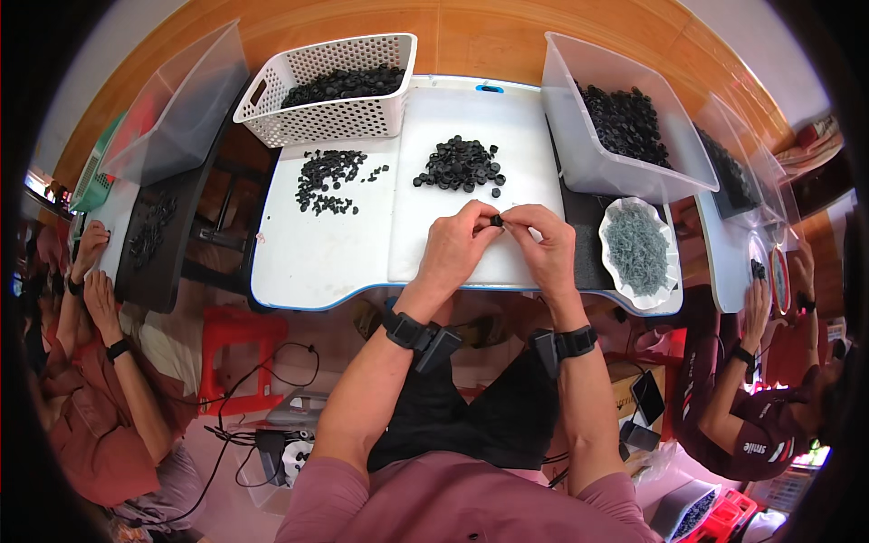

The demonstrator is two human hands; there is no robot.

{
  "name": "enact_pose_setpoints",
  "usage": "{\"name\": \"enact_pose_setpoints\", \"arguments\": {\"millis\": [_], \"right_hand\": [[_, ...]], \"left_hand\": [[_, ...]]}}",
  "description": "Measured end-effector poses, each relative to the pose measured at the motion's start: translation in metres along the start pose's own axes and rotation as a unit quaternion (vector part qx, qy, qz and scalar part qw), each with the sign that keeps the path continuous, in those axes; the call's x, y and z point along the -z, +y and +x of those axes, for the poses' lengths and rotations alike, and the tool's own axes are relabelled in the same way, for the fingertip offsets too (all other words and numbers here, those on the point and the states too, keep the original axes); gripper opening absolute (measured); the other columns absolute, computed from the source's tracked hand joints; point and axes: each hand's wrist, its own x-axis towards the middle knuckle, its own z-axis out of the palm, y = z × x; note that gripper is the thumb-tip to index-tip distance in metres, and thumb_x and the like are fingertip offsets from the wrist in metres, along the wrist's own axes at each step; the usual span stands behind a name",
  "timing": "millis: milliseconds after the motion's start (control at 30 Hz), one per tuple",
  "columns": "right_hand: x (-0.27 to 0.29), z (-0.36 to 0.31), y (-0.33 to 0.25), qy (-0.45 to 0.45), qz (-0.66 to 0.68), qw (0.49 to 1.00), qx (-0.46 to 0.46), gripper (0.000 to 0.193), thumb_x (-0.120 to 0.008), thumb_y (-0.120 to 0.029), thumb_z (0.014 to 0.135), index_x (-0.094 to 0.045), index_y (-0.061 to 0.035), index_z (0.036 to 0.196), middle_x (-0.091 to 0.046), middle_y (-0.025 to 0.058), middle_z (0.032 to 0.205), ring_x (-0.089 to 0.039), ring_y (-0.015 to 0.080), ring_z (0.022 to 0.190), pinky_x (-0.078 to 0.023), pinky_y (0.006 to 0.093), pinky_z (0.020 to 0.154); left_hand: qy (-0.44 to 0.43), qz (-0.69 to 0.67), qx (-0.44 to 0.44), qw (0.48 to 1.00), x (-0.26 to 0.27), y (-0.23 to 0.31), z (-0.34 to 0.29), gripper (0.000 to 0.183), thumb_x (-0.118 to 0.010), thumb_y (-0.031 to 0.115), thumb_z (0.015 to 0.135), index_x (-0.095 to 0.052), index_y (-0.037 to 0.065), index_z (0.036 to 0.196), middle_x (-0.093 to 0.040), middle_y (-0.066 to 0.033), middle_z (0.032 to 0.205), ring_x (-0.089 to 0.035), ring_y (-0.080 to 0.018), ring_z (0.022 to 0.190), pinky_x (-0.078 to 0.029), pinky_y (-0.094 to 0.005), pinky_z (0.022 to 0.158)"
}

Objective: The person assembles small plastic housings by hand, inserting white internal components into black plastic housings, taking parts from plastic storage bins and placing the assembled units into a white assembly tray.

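Above the near edge of the white table [335, 258], my two hands meet at the fingertips. My left hand [454, 242] pinches a small black part [496, 220], perhaps a round cap. The fingertips of my right hand [545, 240] close at the same part from the other side; anything else between them is too small to make out. Just beyond my hands lies a pile of small round black caps [460, 165]. To its left, smaller black pieces [328, 181] are scattered on the tabletop.
A white perforated basket [339, 119] of black parts stands at the far left. At right are a translucent bin [625, 172] of black parts and a white scalloped bowl [672, 262] of thin greenish-grey pieces. Co-workers' hands [101, 303] show at both sides. Cables [240, 438] trail at lower left.
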Motion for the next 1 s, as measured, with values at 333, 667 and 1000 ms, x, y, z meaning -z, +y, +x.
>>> {"name": "enact_pose_setpoints", "arguments": {"millis": [333, 667, 1000], "right_hand": [[-0.006, -0.002, -0.006, 0.024, -0.067, 0.994, 0.08, 0.014, -0.074, 0.006, 0.084, -0.077, -0.0021, 0.095, -0.074, 0.0104, 0.085, -0.072, 0.0222, 0.074, -0.055, 0.0306, 0.062], [-0.007, 0.0, -0.003, 0.015, -0.074, 0.993, 0.09, 0.015, -0.075, 0.005, 0.084, -0.076, -0.0028, 0.096, -0.072, 0.0104, 0.083, -0.07, 0.0238, 0.069, -0.054, 0.0319, 0.06], [-0.009, -0.004, -0.004, 0.015, -0.091, 0.991, 0.096, 0.015, -0.075, 0.004, 0.085, -0.075, -0.0041, 0.097, -0.073, 0.0097, 0.085, -0.071, 0.0245, 0.07, -0.055, 0.0335, 0.062]], "left_hand": [[0.008, 0.01, 0.015, 1.0, 0.0, 0.007, 0.002, 0.022, -0.076, 0.009, 0.091, -0.069, -0.002, 0.109, -0.078, -0.0148, 0.089, -0.078, -0.0215, 0.08, -0.059, -0.0301, 0.071], [-0.005, 0.016, 0.066, 0.998, 0.005, 0.013, 0.006, 0.022, -0.077, 0.011, 0.089, -0.072, -0.001, 0.107, -0.079, -0.0118, 0.085, -0.075, -0.0151, 0.075, -0.056, -0.0276, 0.069], [-0.038, -0.018, 0.071, 0.997, 0.009, 0.005, 0.008, 0.028, -0.076, 0.012, 0.091, -0.072, -0.003, 0.115, -0.079, -0.0088, 0.09, -0.073, -0.0097, 0.082, -0.057, -0.0253, 0.075]]}}
